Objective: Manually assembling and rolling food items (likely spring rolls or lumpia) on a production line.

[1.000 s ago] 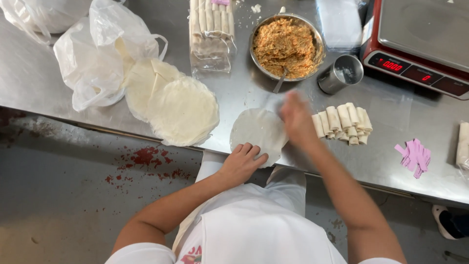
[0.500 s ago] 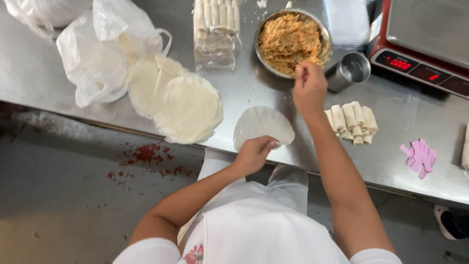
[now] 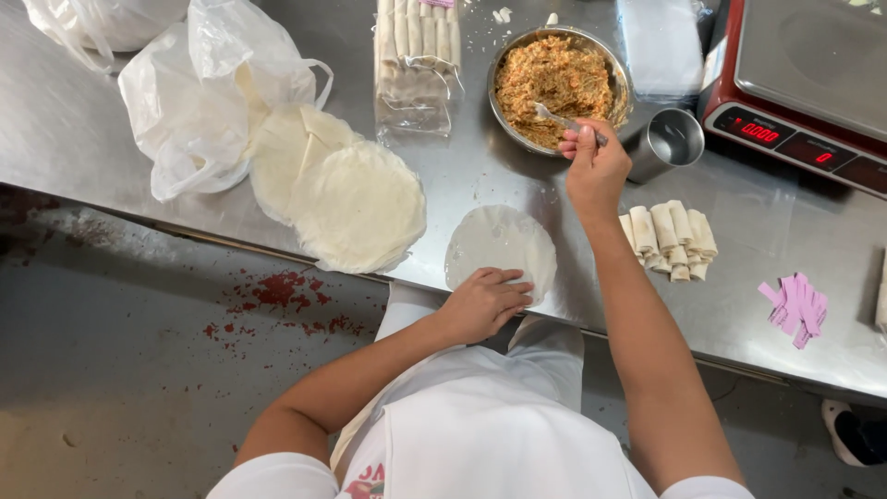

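Head view: right hand [image 3: 594,166] clamped on spoon [image 3: 565,120] in filling bowl [image 3: 560,88]; left hand [image 3: 482,300] flat, fingers together, pinning wrapper [image 3: 499,242].
Risk: overloaded spoon may drip filling crossing the steel table [image 3: 83,111]; wrapper could tear.

The light is bright and even, and it seems to come from above. The steel table [image 3: 83,139] shines with soft white glare near its far edge and its left end. The round metal bowl [image 3: 560,88] gleams along its rim. Shadows are small and soft, close under the arms. The floor [image 3: 139,370] below the table's near edge is darker. The picture is sharp, with lines bending a little at the corners.
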